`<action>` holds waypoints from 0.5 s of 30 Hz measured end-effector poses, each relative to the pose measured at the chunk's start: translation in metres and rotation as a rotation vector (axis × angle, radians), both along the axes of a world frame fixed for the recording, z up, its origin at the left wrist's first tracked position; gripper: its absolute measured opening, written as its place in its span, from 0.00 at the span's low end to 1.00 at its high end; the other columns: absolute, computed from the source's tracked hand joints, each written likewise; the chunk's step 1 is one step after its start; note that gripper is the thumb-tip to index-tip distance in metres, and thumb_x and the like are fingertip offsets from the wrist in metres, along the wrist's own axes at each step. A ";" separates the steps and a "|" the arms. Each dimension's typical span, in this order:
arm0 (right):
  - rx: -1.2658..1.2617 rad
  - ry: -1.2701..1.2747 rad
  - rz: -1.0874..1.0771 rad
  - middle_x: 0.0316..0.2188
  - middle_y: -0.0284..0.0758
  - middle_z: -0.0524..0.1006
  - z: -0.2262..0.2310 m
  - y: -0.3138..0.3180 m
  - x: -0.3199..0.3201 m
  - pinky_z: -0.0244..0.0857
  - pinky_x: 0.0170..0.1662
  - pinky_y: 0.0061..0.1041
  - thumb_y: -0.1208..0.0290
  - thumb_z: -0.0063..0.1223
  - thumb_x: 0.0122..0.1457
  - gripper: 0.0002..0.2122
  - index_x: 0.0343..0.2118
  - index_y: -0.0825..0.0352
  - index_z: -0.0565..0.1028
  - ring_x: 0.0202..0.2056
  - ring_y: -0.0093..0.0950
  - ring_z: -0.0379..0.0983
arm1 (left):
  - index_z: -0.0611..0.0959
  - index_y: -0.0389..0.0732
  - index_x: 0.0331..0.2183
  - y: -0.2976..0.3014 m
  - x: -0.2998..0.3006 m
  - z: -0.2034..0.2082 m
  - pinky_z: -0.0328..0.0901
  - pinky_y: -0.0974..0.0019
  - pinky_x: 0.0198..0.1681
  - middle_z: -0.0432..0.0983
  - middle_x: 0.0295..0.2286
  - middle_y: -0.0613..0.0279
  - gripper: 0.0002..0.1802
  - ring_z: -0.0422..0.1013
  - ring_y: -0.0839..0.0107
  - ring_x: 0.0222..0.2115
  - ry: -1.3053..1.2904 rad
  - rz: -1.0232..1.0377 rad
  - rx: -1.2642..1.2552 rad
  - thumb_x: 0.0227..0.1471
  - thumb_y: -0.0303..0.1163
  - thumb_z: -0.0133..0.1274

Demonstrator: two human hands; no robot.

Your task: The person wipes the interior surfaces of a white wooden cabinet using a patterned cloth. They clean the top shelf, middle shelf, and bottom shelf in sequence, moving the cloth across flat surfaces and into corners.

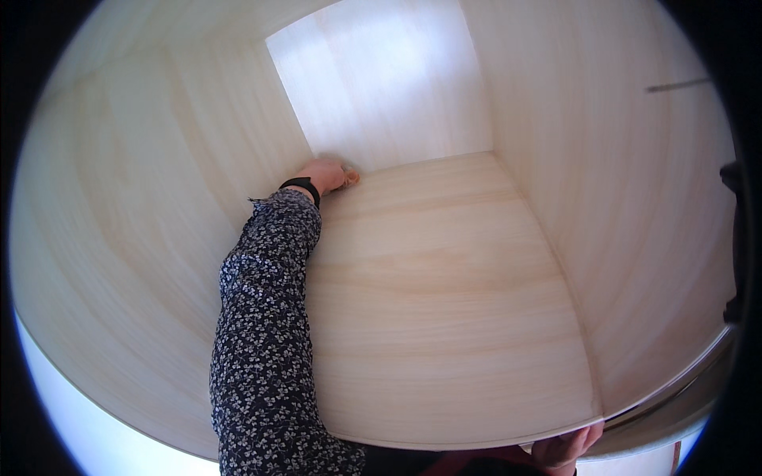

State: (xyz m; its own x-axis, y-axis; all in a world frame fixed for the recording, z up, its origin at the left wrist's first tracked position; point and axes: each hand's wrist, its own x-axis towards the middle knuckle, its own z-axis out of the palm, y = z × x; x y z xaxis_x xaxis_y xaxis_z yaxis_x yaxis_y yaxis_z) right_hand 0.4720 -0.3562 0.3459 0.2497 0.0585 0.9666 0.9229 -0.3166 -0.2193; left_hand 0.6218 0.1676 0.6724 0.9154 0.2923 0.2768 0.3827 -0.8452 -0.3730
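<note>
My left arm, in a dark floral sleeve with a black wristband, reaches deep into a pale wooden cabinet (pixel 444 317). At its far left corner, my left hand (pixel 324 173) is closed, low against the bottom board. Something small and orange-tan (pixel 350 178) shows at its fingers; its kind cannot be made out. My right hand (pixel 565 447) is at the cabinet's front right, partly hidden under the bottom board, with its bent fingers against the front edge.
Wooden side walls rise on the left (pixel 135 206) and right (pixel 587 143). A bright back panel (pixel 389 79) closes the far end. A thin dark rod (pixel 677 85) sticks out at the upper right, and dark fittings (pixel 732 176) line the right rim.
</note>
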 end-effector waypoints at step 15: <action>-0.119 -0.092 -0.391 0.46 0.43 0.63 0.005 0.004 -0.048 0.63 0.40 0.34 0.75 0.52 0.51 0.33 0.60 0.61 0.52 0.41 0.35 0.64 | 0.79 0.34 0.32 -0.029 0.050 0.056 0.66 0.63 0.26 0.76 0.23 0.54 0.13 0.72 0.64 0.22 -0.465 -0.449 -0.221 0.48 0.33 0.47</action>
